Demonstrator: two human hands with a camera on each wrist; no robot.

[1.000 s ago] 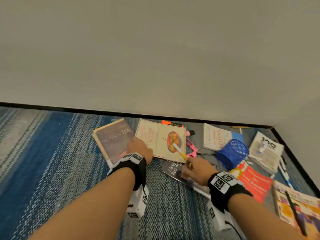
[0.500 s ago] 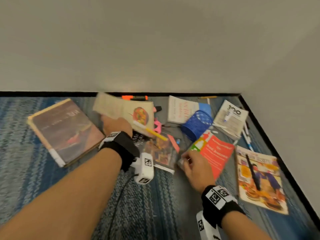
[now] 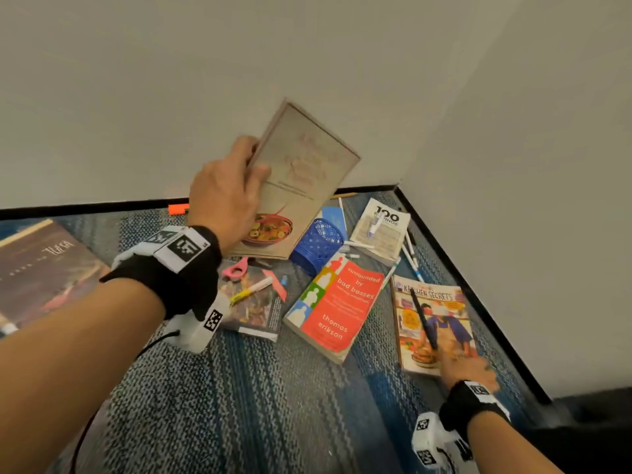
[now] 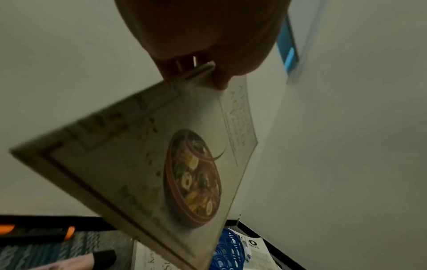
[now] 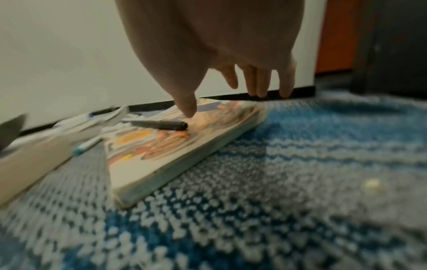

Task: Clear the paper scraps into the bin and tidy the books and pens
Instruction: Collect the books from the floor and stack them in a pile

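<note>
My left hand [image 3: 253, 162] grips a beige cookbook [image 3: 301, 186] with a soup bowl on its cover, lifted off the carpet and tilted in front of the wall. The left wrist view shows thumb and fingers pinching that cookbook [image 4: 161, 164] by its upper edge. My right hand [image 3: 468, 367] hovers open, fingers spread, over the near end of the Kitchen Secrets book [image 3: 441, 313]. A black pen [image 3: 422, 319] lies on that book. In the right wrist view the thumb hangs just above the pen [image 5: 159, 125] on the book [image 5: 166, 155].
On the carpet lie a red-covered book [image 3: 335, 302], a tipped blue mesh pen cup [image 3: 316, 244], a "100" book [image 3: 381, 230], a dark book [image 3: 254, 313] with a yellow pen [image 3: 251, 290], pink scissors [image 3: 236, 268], a large brown book [image 3: 41, 268], loose pens [image 3: 410, 258]. Walls meet at the right.
My left hand has raised the beige cookbook from the floor into the air. My right hand has moved right from the red book to the Kitchen Secrets book, empty.
</note>
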